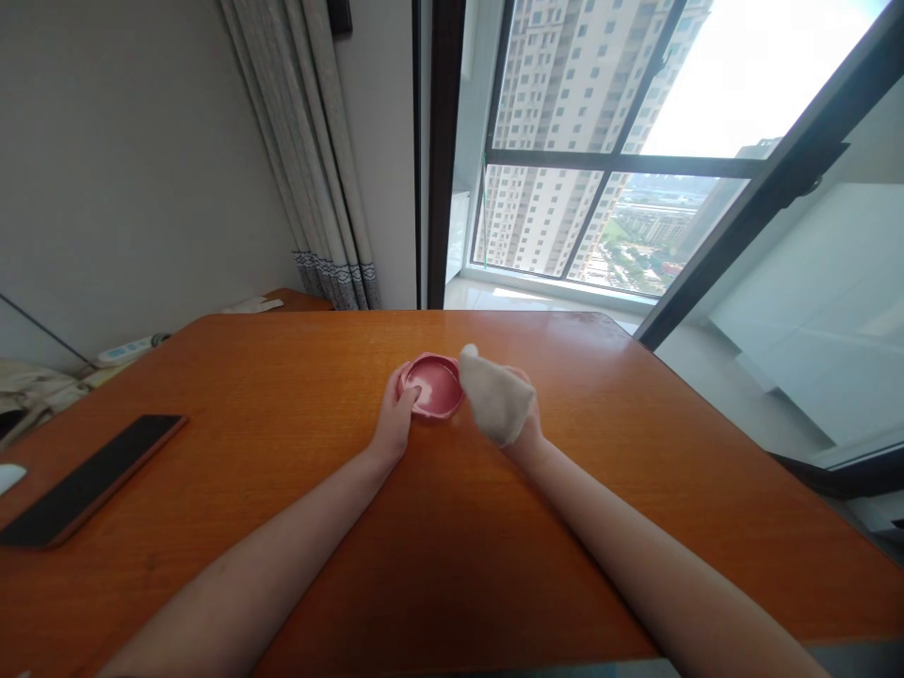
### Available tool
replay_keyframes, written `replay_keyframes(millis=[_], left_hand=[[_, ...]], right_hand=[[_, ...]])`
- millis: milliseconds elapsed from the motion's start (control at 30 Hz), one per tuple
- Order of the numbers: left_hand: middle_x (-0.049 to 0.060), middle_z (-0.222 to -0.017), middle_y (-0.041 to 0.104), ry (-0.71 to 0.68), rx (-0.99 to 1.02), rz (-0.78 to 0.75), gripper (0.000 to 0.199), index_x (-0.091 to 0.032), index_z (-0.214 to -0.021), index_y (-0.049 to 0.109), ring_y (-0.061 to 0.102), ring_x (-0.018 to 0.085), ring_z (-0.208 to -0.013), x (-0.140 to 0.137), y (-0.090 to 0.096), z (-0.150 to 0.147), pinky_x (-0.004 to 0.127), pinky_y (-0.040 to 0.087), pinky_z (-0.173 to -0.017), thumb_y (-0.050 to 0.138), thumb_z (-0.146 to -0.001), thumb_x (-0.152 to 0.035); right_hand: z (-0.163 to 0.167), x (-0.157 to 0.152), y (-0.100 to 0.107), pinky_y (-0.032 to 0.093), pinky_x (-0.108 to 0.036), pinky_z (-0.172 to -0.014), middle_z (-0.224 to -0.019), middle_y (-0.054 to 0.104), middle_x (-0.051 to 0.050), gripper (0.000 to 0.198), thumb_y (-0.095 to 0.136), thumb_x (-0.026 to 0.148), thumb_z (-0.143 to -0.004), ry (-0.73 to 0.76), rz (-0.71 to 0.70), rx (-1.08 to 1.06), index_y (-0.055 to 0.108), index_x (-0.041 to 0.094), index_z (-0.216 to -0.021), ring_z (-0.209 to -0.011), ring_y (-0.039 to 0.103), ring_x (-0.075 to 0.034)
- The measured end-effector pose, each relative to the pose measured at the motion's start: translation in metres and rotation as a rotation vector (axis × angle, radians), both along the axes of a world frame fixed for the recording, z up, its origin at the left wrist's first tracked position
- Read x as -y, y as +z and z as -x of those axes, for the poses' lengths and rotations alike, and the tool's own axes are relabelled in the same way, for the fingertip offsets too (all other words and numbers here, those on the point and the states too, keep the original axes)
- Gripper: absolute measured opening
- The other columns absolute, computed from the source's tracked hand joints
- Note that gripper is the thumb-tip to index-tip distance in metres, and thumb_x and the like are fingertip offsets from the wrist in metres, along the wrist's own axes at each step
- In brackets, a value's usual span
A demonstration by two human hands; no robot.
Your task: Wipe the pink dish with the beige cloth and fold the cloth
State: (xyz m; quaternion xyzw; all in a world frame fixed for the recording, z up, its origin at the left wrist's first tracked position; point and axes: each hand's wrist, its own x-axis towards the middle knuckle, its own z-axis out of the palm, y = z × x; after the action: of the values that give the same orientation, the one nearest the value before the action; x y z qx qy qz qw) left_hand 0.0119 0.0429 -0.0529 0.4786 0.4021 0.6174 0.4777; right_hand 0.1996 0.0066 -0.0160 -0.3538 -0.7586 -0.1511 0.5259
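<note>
Here a shallow, round pink dish (439,379) is held above or on the far half of the glossy orange-brown wooden surface (438,537), its left rim pinched in the closed grip of the left hand (393,419); just to its right, a crumpled off-white cloth (496,400) is clasped by the right hand (528,435), that grip closed, its fingers mostly hidden.

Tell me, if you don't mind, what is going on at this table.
A person's left hand grips the left side of a pink dish, thumb over its rim. The right hand holds a pale cloth close by the dish's right edge; whether they touch is hard to tell. Off to the left, a flat, dark-topped object lies on the wooden table.
</note>
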Motion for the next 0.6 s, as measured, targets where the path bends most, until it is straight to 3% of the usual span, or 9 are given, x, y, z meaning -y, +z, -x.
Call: replay_keyframes(millis=[67,167,333,600], left_hand=[[0.006,-0.124,0.055,-0.028,0.03,0.012,0.042,-0.021,-0.118,0.053,0.047,0.024,-0.119,0.001,0.0,-0.001,0.039,0.035,-0.102,0.053,-0.077,-0.025],[0.006,-0.124,0.055,-0.084,0.062,0.029,0.041,-0.02,-0.116,0.055,0.048,0.024,-0.118,0.004,0.004,-0.005,0.039,0.036,-0.101,0.054,-0.075,-0.025],[0.006,-0.119,0.058,-0.075,0.108,0.076,0.043,-0.02,-0.115,0.055,0.051,0.023,-0.113,0.005,0.009,-0.009,0.038,0.039,-0.098,0.057,-0.073,-0.026],[0.004,-0.104,0.06,0.022,0.169,0.092,0.041,-0.021,-0.115,0.05,0.057,0.017,-0.093,0.004,0.007,-0.009,0.029,0.047,-0.079,0.055,-0.075,-0.032]], right_hand=[[-0.005,-0.001,0.001,0.043,-0.039,-0.085,-0.115,0.056,-0.008,0.033,0.051,0.024,-0.084,-0.109,0.044,-0.08,0.052,0.023,-0.117,-0.101,0.053,-0.023],[-0.007,-0.002,0.004,0.041,-0.039,-0.089,-0.127,0.049,-0.006,0.034,0.05,0.019,-0.081,-0.188,0.21,0.109,0.057,0.026,-0.113,-0.105,0.049,-0.024],[0.003,-0.003,0.006,0.04,-0.037,-0.087,-0.124,0.053,-0.008,0.045,0.048,0.014,-0.08,-0.274,0.357,0.358,0.053,0.024,-0.124,-0.099,0.049,-0.024],[0.016,0.005,0.005,0.042,-0.035,-0.088,-0.139,0.042,-0.007,0.061,0.046,0.006,-0.072,-0.173,0.394,0.393,0.042,0.016,-0.132,-0.098,0.048,-0.023]])
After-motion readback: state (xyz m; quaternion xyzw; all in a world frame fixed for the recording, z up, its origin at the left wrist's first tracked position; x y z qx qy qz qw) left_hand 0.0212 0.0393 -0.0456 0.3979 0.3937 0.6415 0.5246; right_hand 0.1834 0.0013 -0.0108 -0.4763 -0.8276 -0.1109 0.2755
